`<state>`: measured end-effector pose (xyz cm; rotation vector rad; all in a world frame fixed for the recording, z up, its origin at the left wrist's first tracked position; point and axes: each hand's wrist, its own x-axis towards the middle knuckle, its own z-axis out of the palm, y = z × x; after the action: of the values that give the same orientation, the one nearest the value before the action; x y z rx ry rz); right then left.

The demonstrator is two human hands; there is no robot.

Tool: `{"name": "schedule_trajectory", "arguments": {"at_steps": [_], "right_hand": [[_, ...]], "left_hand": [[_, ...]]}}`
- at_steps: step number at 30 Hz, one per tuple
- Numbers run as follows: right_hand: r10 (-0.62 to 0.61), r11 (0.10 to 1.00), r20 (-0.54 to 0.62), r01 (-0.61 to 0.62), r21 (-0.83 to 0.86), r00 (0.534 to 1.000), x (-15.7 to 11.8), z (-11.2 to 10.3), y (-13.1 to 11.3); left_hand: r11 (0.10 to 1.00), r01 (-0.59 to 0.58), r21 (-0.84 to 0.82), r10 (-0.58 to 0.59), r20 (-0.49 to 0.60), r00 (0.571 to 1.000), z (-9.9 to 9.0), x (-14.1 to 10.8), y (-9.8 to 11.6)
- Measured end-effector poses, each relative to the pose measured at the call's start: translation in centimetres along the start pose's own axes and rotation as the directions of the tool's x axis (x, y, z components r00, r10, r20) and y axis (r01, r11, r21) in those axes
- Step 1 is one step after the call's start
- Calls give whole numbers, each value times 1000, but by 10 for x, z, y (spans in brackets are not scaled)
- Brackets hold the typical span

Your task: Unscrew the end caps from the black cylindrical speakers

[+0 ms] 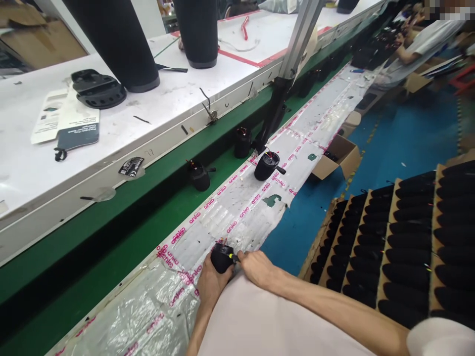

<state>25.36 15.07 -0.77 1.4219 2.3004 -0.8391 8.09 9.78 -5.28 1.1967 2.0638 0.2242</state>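
A small black fabric-covered unit (221, 259) with thin coloured wires at its top is held against the near edge of the taped ledge. My left hand (213, 281) wraps round its left and lower side. At its right side, my right hand (256, 267) is closed on a small tool (233, 257) with a yellow-green part, whose tip meets the unit. Farther up the ledge (237, 210) stands a similar black unit (266, 166) with wires on top and a dark tab at its right, touched by neither hand.
Two more black units (199, 176) (243, 143) stand on the green conveyor (156, 202). A metal post (293, 54) rises beyond. Tall black cylinders (196, 34) occupy the white table (178, 94). Cardboard-divided rows of black parts (404, 247) fill the right, and a person (419, 49) sits farther along.
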Motion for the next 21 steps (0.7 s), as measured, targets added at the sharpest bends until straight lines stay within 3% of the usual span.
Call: {"name": "schedule_trajectory", "arguments": {"at_steps": [7, 12, 18, 21], "right_hand": [[-113, 988, -108, 123, 93, 988, -19, -3, 7], [-87, 977, -218, 126, 174, 972, -23, -3, 12], [-59, 975, -182, 96, 201, 982, -19, -2, 15], [-65, 976, -137, 92, 196, 988, -18, -5, 12]], "left_hand": [[984, 27, -177, -19, 49, 999, -5, -3, -5], [975, 80, -207, -77, 20, 997, -14, 0, -15], [997, 74, -20, -76, -115, 990, -13, -7, -12], [991, 9, 131, 16, -182, 983, -7, -16, -8]]}}
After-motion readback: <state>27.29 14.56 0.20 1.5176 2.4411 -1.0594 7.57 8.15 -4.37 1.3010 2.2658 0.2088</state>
